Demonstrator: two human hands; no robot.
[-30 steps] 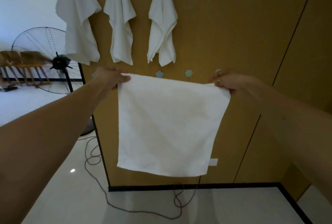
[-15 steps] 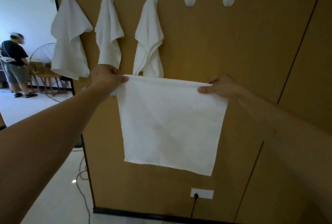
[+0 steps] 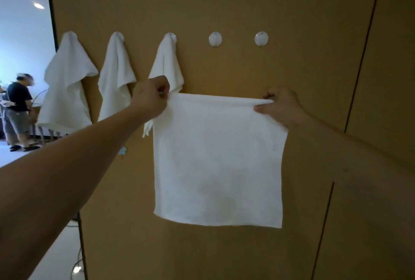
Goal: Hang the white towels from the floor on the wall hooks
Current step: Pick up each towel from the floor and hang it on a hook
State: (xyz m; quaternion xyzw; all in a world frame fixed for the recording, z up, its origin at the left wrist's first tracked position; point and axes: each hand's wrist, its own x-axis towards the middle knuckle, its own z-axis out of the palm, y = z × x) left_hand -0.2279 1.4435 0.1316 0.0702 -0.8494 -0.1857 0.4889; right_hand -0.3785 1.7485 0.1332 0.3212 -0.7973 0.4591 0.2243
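Between left hand (image 3: 151, 98) and right hand (image 3: 279, 106) grips hangs the towel (image 3: 217, 160).

Home-like interior: wood-panel wall (image 3: 292, 10) with towel hooks (image 3: 215, 38).

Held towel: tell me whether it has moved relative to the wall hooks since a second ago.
Yes. The held towel has risen toward the hooks: its top edge, once below the third hanging towel, now overlaps that towel's lower part, nearer the empty fourth hook.
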